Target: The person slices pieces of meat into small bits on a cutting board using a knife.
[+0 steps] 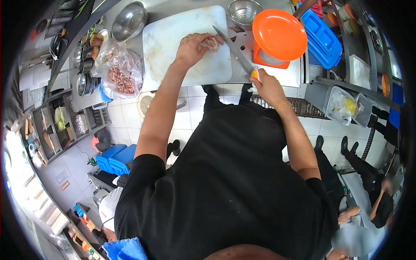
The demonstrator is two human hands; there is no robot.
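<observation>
On the white cutting board (pixel 164 56), my left hand (pixel 190 48) has its fingers closed on a piece of raw meat (pixel 211 43). My right hand (pixel 269 89) grips a long knife (pixel 242 61) by its yellow and white handle. The blade points up and to the left, over the board's right edge, with its tip close to the meat. Small dark scraps (pixel 234 38) lie on the steel counter just right of the board.
An orange scale (pixel 279 34) and a steel pot (pixel 245 13) stand right of the board. Left are a steel bowl (pixel 129 21) and a plastic bag of chopped meat (pixel 120 80). A blue lid (pixel 320 39) leans at the right. Other people are behind me on both sides.
</observation>
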